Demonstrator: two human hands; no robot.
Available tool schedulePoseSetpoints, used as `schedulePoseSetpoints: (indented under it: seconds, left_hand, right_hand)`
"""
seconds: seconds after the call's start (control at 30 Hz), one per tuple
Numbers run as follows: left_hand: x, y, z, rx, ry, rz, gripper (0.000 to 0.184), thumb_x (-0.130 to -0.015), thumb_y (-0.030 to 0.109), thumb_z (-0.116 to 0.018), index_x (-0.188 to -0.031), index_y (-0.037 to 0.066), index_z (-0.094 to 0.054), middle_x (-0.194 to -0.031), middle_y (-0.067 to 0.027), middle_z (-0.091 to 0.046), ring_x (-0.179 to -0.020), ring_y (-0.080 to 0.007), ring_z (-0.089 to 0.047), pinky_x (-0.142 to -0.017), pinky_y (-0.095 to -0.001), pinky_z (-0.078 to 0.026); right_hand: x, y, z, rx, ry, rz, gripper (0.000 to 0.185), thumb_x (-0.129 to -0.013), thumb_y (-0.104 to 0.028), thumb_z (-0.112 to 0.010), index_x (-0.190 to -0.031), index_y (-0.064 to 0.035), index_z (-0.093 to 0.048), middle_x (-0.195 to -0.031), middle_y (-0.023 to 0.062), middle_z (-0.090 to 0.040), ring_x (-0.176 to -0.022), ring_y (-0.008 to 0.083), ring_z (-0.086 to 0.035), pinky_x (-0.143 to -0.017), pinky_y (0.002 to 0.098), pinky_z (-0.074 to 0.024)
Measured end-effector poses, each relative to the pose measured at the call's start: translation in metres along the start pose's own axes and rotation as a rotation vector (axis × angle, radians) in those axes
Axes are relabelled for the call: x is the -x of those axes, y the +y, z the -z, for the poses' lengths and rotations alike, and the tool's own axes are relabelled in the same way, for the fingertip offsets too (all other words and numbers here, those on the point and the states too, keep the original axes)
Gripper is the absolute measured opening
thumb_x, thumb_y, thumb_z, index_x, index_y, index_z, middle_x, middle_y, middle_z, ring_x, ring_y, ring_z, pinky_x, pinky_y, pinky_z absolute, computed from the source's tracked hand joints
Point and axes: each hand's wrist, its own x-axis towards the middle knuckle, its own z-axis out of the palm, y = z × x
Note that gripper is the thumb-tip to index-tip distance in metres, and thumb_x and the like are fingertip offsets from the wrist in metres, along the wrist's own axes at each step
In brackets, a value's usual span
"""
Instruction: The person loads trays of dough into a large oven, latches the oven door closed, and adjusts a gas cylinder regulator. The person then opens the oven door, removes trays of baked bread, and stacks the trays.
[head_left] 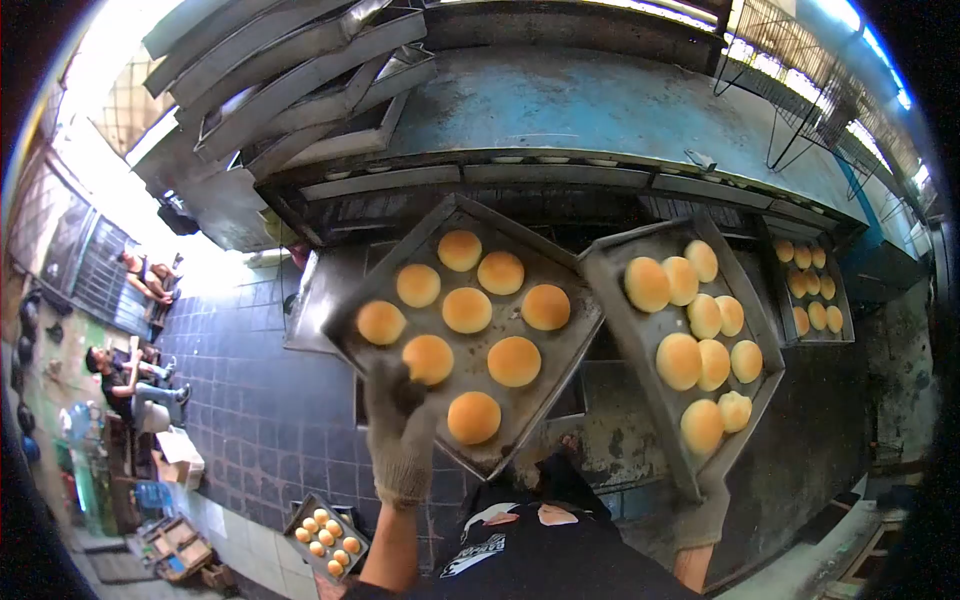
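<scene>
My left hand (400, 440), in a knitted grey glove with a dark patch, is at the lower left side of a square metal tray (490, 455) of round golden buns (467, 310). Its fingers reach over the tray's rim beside a bun. Gloved as well, my right hand (703, 515) grips the bottom corner of a second tray (765, 400). That tray is tilted, and several buns (680, 361) lie in it, some touching each other. The two trays meet near the middle of the view.
Another tray of buns (848, 325) is at the right, and one (292, 530) at the lower left. Empty trays (300, 85) are stacked upper left. A blue worktop (540, 100) with wire racks (800, 100) runs behind. Two people (125, 380) sit far left.
</scene>
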Motion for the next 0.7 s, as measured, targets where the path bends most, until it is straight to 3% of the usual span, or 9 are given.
schedulePoseSetpoints:
  seconds: [0.1, 0.17, 0.23, 0.27, 0.3, 0.37, 0.5, 0.57, 0.7]
  left_hand:
    - [-0.037, 0.006, 0.010, 0.089, -0.331, 0.192, 0.091, -0.113, 0.027, -0.077, -0.185, 0.006, -0.027, -0.173, -0.0245, -0.053, -0.149, -0.0353, -0.062, -0.124, -0.0523, -0.052]
    - [-0.068, -0.002, 0.027, 0.516, -0.551, 0.516, 0.091, -0.114, 0.032, -0.076, -0.186, 0.008, -0.027, -0.174, -0.0259, -0.051, -0.146, -0.0358, -0.065, -0.119, -0.0517, -0.058]
    - [-0.089, 0.035, 0.040, 0.383, -0.595, 0.529, 0.094, -0.112, 0.032, -0.079, -0.186, 0.009, -0.027, -0.175, -0.0269, -0.052, -0.146, -0.0338, -0.066, -0.115, -0.0515, -0.061]
    - [-0.097, 0.067, 0.047, 0.036, -0.658, 0.544, 0.096, -0.109, 0.029, -0.081, -0.186, 0.008, -0.027, -0.174, -0.0263, -0.053, -0.149, -0.0321, -0.064, -0.115, -0.0494, -0.061]
    - [-0.099, 0.050, 0.072, 0.017, -0.642, 0.540, 0.094, -0.107, 0.029, -0.078, -0.185, 0.005, -0.030, -0.171, -0.0242, -0.056, -0.146, -0.0298, -0.065, -0.117, -0.0442, -0.058]
    - [-0.103, 0.017, 0.120, -0.022, -0.609, 0.532, 0.091, -0.103, 0.029, -0.072, -0.182, -0.001, -0.036, -0.166, -0.0198, -0.061, -0.140, -0.0252, -0.066, -0.120, -0.0339, -0.052]
    - [-0.082, 0.017, 0.147, -0.164, -0.497, 0.441, 0.104, -0.089, 0.004, -0.069, -0.185, -0.001, -0.030, -0.167, -0.0154, -0.061, -0.148, -0.0233, -0.060, -0.122, -0.0331, -0.050]
    - [-0.079, -0.005, 0.159, -0.121, -0.422, 0.422, 0.104, -0.087, 0.001, -0.064, -0.186, 0.002, -0.031, -0.166, -0.0145, -0.061, -0.143, -0.0218, -0.061, -0.119, -0.0322, -0.051]
    - [-0.086, -0.022, 0.170, -0.036, -0.355, 0.430, 0.105, -0.084, -0.004, -0.061, -0.185, 0.004, -0.035, -0.161, -0.0105, -0.063, -0.137, -0.0187, -0.062, -0.109, -0.0282, -0.054]
  right_hand:
    - [0.030, 0.044, 0.054, 0.134, -0.025, -0.055, 0.040, -0.106, -0.021, -0.061, -0.136, 0.0028, -0.071, -0.123, 0.0144, -0.073, -0.107, 0.0276, -0.076, -0.093, 0.0451, -0.0646]
    - [0.047, 0.052, 0.043, 0.322, -0.155, 0.034, 0.045, -0.106, -0.025, -0.065, -0.138, 0.0067, -0.072, -0.115, 0.0117, -0.074, -0.102, 0.0264, -0.076, -0.092, 0.0433, -0.0638]
    - [0.067, 0.037, -0.012, 0.210, -0.200, -0.039, 0.051, -0.098, -0.017, -0.067, -0.144, 0.0071, -0.069, -0.121, 0.0127, -0.076, -0.109, 0.0279, -0.077, -0.096, 0.0446, -0.0638]
    - [0.067, 0.025, -0.047, 0.035, -0.203, -0.145, 0.060, -0.091, -0.009, -0.067, -0.149, 0.0061, -0.066, -0.129, 0.0147, -0.077, -0.117, 0.0298, -0.078, -0.102, 0.0464, -0.0641]
    - [0.055, 0.018, -0.067, 0.036, -0.213, -0.148, 0.060, -0.091, -0.009, -0.067, -0.149, 0.0061, -0.066, -0.129, 0.0147, -0.077, -0.117, 0.0298, -0.078, -0.102, 0.0464, -0.0641]
    - [0.027, 0.005, -0.101, 0.572, -0.297, -0.148, 0.062, -0.089, -0.009, -0.071, -0.150, 0.0059, -0.067, -0.126, 0.0127, -0.079, -0.115, 0.0271, -0.077, -0.102, 0.0418, -0.0626]
    - [-0.036, -0.003, -0.175, 0.604, -0.543, -0.147, 0.057, -0.090, -0.016, -0.076, -0.144, 0.0055, -0.072, -0.124, 0.0112, -0.080, -0.110, 0.0243, -0.074, -0.101, 0.0374, -0.0601]
    - [-0.068, 0.001, -0.206, 0.798, -0.565, -0.121, 0.056, -0.093, -0.017, -0.074, -0.143, 0.0084, -0.072, -0.110, 0.0087, -0.078, -0.092, 0.0211, -0.072, -0.084, 0.0363, -0.0601]
    - [-0.103, 0.019, -0.224, 0.940, -0.638, -0.059, 0.059, -0.095, -0.022, -0.078, -0.145, 0.0076, -0.070, -0.123, 0.0135, -0.080, -0.108, 0.0229, -0.074, -0.098, 0.0391, -0.0611]
